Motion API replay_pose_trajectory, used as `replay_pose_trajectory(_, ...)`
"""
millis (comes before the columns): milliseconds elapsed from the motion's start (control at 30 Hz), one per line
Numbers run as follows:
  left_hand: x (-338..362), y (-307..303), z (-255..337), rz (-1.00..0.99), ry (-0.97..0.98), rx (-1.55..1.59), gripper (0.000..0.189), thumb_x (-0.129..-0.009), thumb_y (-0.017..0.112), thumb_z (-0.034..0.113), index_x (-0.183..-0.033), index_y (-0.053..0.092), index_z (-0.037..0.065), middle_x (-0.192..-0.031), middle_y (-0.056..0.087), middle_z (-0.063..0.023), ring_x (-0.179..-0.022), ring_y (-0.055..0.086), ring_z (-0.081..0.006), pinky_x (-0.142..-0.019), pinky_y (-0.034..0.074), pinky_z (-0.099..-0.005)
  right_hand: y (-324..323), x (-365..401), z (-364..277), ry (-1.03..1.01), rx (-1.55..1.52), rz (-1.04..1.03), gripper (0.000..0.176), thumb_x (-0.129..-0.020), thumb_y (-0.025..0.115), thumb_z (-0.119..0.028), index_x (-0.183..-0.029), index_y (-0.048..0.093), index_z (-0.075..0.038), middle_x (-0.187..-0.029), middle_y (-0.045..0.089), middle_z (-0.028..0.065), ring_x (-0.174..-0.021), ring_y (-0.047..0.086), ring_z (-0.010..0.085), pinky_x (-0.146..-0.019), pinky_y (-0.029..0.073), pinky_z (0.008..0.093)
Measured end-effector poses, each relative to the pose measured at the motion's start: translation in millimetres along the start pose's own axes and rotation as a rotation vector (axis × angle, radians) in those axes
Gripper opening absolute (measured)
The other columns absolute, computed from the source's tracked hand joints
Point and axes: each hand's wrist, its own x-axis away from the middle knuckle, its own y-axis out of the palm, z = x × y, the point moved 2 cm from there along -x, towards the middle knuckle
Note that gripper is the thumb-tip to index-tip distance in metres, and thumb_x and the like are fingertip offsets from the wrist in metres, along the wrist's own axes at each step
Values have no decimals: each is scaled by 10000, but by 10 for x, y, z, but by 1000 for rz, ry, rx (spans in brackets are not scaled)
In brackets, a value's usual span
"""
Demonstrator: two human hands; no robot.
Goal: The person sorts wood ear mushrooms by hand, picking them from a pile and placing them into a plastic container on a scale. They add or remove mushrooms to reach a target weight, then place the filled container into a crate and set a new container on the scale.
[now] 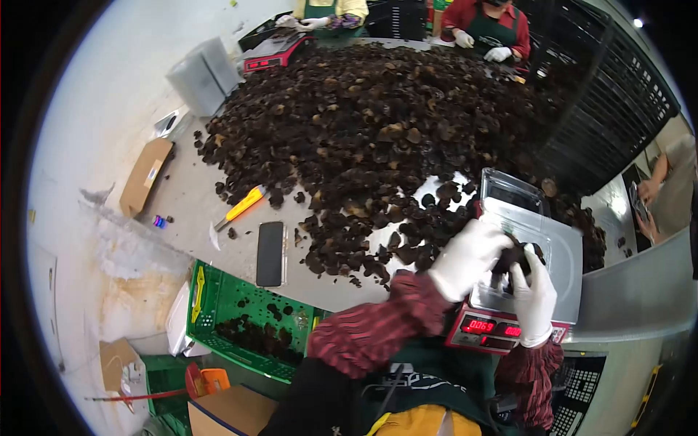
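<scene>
Both my hands are in white gloves above a red digital scale (481, 331) with lit red digits. My left hand (472, 258) is slightly blurred, its fingers curled against dark, ear-shaped mushrooms (512, 258). From the other side, my right hand (536, 299) closes its thumb and fingers around the same mushrooms. A clear plastic tray (488, 296) lies under them on the scale's pan (571, 272), partly hidden by my hands. Another clear tray (512, 190) stands just behind the scale. A large heap of dark mushrooms (378, 123) spreads over the metal table (211, 192).
A phone (270, 254) and a yellow utility knife (243, 206) lie left of the heap. Mushroom pieces fill part of a green crate (251, 320). Black crates (618, 109) stand at right. Two gloved co-workers (331, 18) (494, 29) stand across the table, near another red scale (273, 57).
</scene>
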Motion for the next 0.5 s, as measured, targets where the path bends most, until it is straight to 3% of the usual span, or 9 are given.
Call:
replay_pose_trajectory(67,-67,308,79,-309,7,-227,292,-789,631,92,-1080,620,93,-1167,543,-128,-1085,508,-307,-928,447,-387,-5,9,173,-217,75,207,310,-854,640,-63,-1150,590,13,-1039,661,171,-865,668,250,-752,517,295)
replay_pose_trajectory(133,-43,317,177,-152,168,-121,308,-796,635,157,-1096,599,99,-1174,518,-126,-1088,491,-338,-951,420,-423,-66,50,267,-96,48,202,230,-881,607,-47,-1102,612,16,-1027,671,163,-899,669,233,-766,519,284)
replay_pose_trajectory(200,-108,192,120,-105,222,-180,285,-768,658,173,-1043,616,113,-1106,525,-105,-1029,518,-302,-871,441,-408,-151,101,334,27,-30,223,194,-907,561,-14,-1090,620,11,-996,681,138,-871,664,209,-754,506,280)
replay_pose_trajectory(267,-213,-174,-97,-177,30,-275,317,-744,677,214,-1049,622,148,-1101,530,-102,-967,532,-282,-827,448,-384,-209,133,433,48,-68,293,206,-920,537,-10,-1109,618,5,-1003,678,126,-865,655,177,-750,492,265)
replay_pose_trajectory(333,-274,-582,-597,-80,-34,-622,363,-725,686,290,-1064,614,182,-1129,514,-106,-970,504,-303,-824,426,-450,-225,148,620,86,-88,365,229,-939,513,-26,-1144,614,-6,-1007,669,69,-651,527,84,-605,435,215)
replay_pose_trajectory(400,-132,-1018,-1083,107,-331,-939,465,-739,681,390,-1172,593,245,-1285,455,-140,-1151,426,-361,-929,361,-541,-245,159,634,351,-294,367,227,-946,510,-42,-1144,618,-11,-908,643,13,-553,389,46,-513,355,198)
replay_pose_trajectory(467,112,-1349,-1611,150,-589,-1126,571,-753,651,510,-1278,539,317,-1432,335,-159,-1305,270,-418,-1011,238,-628,-231,162,693,323,-254,363,224,-948,511,-49,-1141,621,-14,-873,621,-2,-538,358,35,-497,329,195)
replay_pose_trajectory(500,165,-1425,-1664,65,-732,-1068,593,-758,622,558,-1299,520,339,-1462,299,-159,-1331,236,-424,-1031,209,-629,-217,153,724,299,-210,360,222,-950,512,-56,-1137,624,-16,-838,599,-17,-524,328,25,-481,304,193)
